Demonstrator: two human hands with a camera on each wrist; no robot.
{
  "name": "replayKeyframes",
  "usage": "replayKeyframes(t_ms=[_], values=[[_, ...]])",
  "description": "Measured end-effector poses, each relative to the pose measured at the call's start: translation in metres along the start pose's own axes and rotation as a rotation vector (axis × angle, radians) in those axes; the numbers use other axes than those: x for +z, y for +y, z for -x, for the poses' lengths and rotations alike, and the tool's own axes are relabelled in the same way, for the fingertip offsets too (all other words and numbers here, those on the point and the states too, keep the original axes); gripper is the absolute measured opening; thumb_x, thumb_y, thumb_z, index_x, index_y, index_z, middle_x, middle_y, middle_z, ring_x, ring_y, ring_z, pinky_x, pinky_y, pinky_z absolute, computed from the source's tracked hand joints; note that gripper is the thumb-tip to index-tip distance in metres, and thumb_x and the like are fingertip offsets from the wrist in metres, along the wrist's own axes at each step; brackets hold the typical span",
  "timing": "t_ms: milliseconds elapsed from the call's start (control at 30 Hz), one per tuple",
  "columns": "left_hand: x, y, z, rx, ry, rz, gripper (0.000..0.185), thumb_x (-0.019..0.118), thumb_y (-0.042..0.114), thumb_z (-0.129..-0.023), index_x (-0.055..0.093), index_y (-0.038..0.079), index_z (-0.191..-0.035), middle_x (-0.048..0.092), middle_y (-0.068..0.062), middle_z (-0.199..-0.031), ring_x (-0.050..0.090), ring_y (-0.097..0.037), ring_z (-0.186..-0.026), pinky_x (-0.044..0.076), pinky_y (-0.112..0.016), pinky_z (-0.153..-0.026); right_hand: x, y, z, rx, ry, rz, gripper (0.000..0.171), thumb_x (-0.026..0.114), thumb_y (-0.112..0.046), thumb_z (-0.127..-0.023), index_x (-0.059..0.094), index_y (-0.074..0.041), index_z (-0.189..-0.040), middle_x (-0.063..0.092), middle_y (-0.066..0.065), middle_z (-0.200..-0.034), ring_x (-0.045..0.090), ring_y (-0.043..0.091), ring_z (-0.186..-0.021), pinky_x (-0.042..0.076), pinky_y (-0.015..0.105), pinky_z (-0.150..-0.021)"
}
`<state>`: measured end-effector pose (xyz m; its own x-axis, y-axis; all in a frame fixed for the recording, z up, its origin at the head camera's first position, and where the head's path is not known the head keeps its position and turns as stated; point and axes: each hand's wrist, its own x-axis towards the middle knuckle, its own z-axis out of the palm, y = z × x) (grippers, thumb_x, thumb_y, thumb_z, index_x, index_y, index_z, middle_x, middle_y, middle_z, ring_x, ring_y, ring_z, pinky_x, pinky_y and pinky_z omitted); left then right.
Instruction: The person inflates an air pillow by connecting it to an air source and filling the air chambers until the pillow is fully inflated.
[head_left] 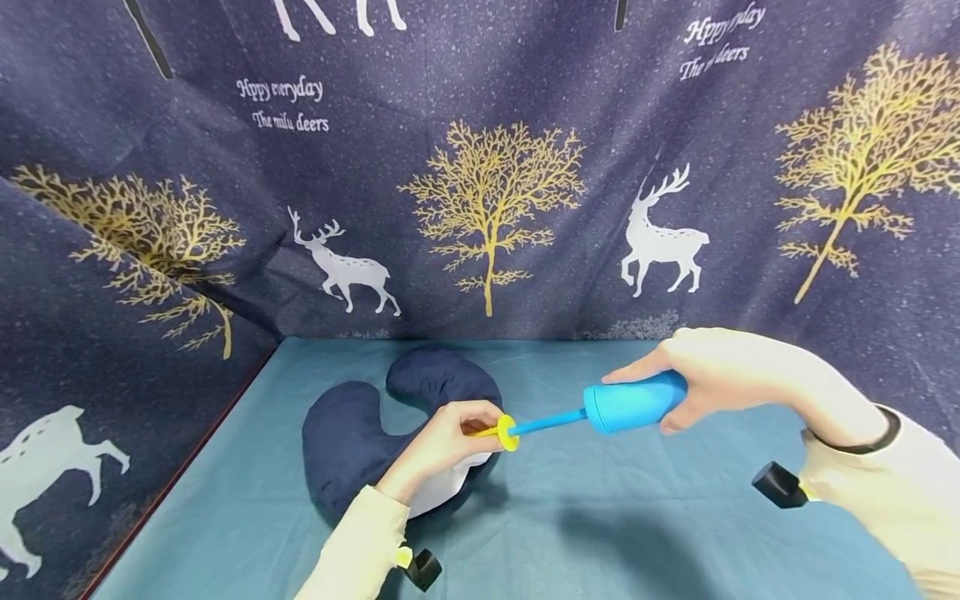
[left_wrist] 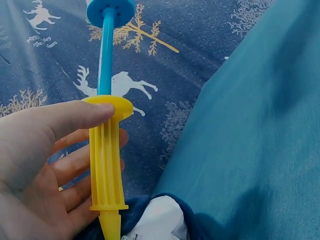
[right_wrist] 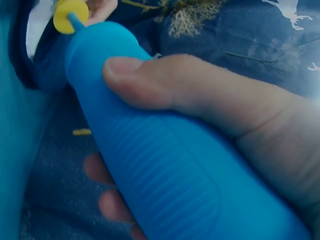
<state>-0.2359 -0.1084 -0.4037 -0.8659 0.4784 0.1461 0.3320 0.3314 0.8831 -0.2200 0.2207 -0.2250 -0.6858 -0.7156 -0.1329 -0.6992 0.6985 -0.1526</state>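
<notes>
A balloon pump with a blue barrel [head_left: 634, 402], a thin blue rod [left_wrist: 105, 60] and a yellow ribbed nozzle end [left_wrist: 106, 155] is held between both hands, the rod drawn out. My left hand [head_left: 459, 433] pinches the yellow end just below its round flange, thumb on top in the left wrist view. My right hand [head_left: 701, 375] grips the blue barrel, its thumb along the side in the right wrist view [right_wrist: 180, 85]. Behind and under the left hand lies a navy U-shaped neck pillow [head_left: 345, 450] with a white patch [head_left: 442, 487].
A teal cloth [head_left: 525, 533] covers the table. Behind it and at the left hangs a dark blue fabric [head_left: 525, 50] printed with deer and golden trees. Black wrist cameras [head_left: 780, 485] are strapped to the cream sleeves.
</notes>
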Motion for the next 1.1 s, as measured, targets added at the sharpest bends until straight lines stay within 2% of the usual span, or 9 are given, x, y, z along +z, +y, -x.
replayKeyframes(t_ms=[100,267,400,567,733,867,1100], values=[[0.001,0.001,-0.001,0.007,-0.003,0.003,0.018,0.077,0.019,-0.085,0.074,0.017,-0.103,0.076,-0.005,-0.096,0.066,-0.014,-0.082,0.054,-0.023,-0.080,0.003,-0.006,-0.009,0.005,0.004,0.022,0.068,0.083,-0.023,-0.067,0.062,-0.044,-0.129,0.050,-0.022,-0.063,0.040,-0.004,-0.055,0.038,0.019,-0.056],[0.000,0.001,-0.001,0.001,-0.005,0.008,0.018,0.077,0.018,-0.085,0.074,0.016,-0.103,0.076,-0.005,-0.097,0.067,-0.013,-0.082,0.054,-0.023,-0.080,0.011,-0.015,-0.028,-0.013,0.008,0.052,0.065,0.084,-0.025,-0.067,0.065,-0.038,-0.128,0.057,-0.018,-0.069,0.041,0.000,-0.057,0.036,0.021,-0.055],[0.000,0.000,-0.001,-0.004,-0.001,0.010,0.018,0.077,0.018,-0.086,0.073,0.013,-0.102,0.075,-0.008,-0.097,0.066,-0.011,-0.081,0.054,-0.023,-0.079,0.021,-0.022,-0.045,-0.050,0.023,0.080,0.062,0.084,-0.025,-0.067,0.067,-0.035,-0.126,0.064,-0.015,-0.078,0.044,0.001,-0.060,0.037,0.021,-0.057],[0.000,-0.001,-0.002,0.008,-0.008,0.009,0.021,0.076,0.017,-0.086,0.072,0.008,-0.105,0.075,-0.011,-0.099,0.066,-0.012,-0.083,0.055,-0.024,-0.080,0.034,-0.031,-0.064,-0.050,0.033,0.112,0.062,0.084,-0.024,-0.066,0.068,-0.035,-0.125,0.073,-0.011,-0.095,0.054,0.002,-0.069,0.043,0.024,-0.063],[0.000,0.000,-0.002,0.017,-0.002,0.002,0.018,0.075,0.016,-0.087,0.072,0.010,-0.104,0.074,-0.011,-0.099,0.066,-0.016,-0.085,0.055,-0.026,-0.082,0.046,-0.040,-0.081,-0.048,0.030,0.119,0.062,0.086,-0.025,-0.068,0.068,-0.036,-0.126,0.075,-0.008,-0.105,0.062,0.007,-0.079,0.047,0.026,-0.068],[0.000,-0.001,-0.002,0.012,-0.008,-0.004,0.015,0.074,0.017,-0.088,0.072,0.012,-0.102,0.073,-0.010,-0.098,0.065,-0.016,-0.086,0.054,-0.028,-0.084,0.055,-0.043,-0.089,-0.055,0.031,0.098,0.061,0.086,-0.025,-0.069,0.067,-0.036,-0.127,0.075,-0.007,-0.109,0.063,0.008,-0.080,0.046,0.025,-0.067],[0.001,-0.004,-0.001,0.010,0.009,-0.043,0.014,0.075,0.017,-0.087,0.071,0.013,-0.099,0.073,-0.008,-0.096,0.065,-0.014,-0.085,0.054,-0.028,-0.083,0.060,-0.041,-0.088,-0.029,0.033,0.083,0.064,0.086,-0.026,-0.069,0.066,-0.037,-0.129,0.076,-0.006,-0.108,0.061,0.006,-0.077,0.046,0.025,-0.067]])
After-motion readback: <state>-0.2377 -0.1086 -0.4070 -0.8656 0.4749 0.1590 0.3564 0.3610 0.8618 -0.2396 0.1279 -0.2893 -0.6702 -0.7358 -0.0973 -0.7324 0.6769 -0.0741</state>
